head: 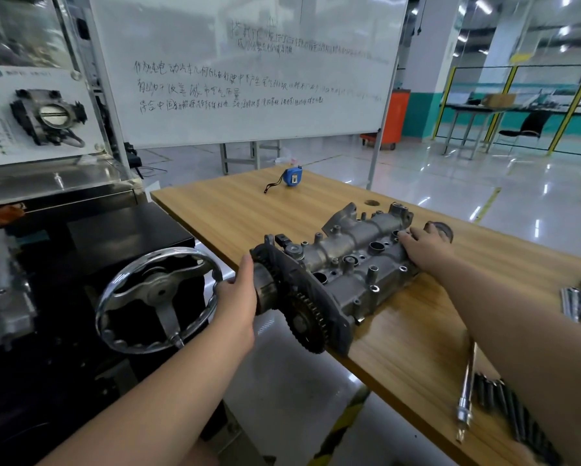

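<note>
- Our left forearm (154, 408) and right forearm (524, 331) reach in from 7 and 4 o'clock, one to each end of the work.
- Left hand (238, 297): the palm sits against the end of a smooth steel drum (265, 294), with the thumb straight up along its rim. The other fingers go round the far side, so we cannot tell how far they curl.
- Right hand (423, 247): the fingers (408, 238) are spread and hardly bent, lying on the top face at the far end. They press rather than pinch.
- Between our hands the camshaft housing (356, 264) rests on the tabletop (248, 210), its long axis running from 7 to 1 o'clock. The near end, with the drum and sprockets (304, 307), overhangs the tabletop's edge.
- We judge the coming move to be a two-handed lift or swing along that axis. The left hand is nearer to us and carries the heavier, geared end, while the right steadies the far end.
- Housing: matt grey cast aluminium, knobbly with bosses, bolt holes and round bores.
- Sprockets: dark steel with fine teeth, oily-looking, and a poor place to grip.
- Tabletop: smooth wood-grain laminate, so the casting may slide.
- Further out are dark bolts (504, 401) and a chromed extension bar (465, 391) at 4 o'clock, a blue tape measure (292, 176) at 12 o'clock and a polished handwheel (158, 297) at 9 o'clock.
</note>
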A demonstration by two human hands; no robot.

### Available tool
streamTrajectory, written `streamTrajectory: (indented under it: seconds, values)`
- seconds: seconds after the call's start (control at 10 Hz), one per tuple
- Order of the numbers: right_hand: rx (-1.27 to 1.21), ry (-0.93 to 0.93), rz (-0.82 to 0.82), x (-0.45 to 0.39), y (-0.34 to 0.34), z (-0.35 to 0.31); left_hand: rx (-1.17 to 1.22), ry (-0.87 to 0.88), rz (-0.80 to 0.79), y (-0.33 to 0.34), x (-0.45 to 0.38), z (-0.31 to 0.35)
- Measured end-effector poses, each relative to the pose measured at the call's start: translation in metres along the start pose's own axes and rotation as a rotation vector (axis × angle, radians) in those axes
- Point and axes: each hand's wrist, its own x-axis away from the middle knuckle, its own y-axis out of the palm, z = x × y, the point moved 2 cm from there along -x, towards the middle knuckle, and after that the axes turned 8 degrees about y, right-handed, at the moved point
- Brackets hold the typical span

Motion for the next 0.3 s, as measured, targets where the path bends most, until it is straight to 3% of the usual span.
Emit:
streamTrajectory:
  seconds: [0.2, 0.3]
  values:
    - [0.024, -0.062, 0.024, 0.055, -0.006, -0.021, -0.269, 0.285, -0.113, -0.049, 0.037, -0.019]
    - [-0.112, -0.171, 0.056, 0.091, -0.008, -0.038, -0.297, 0.288, -0.314, -0.084, 0.066, -0.045]
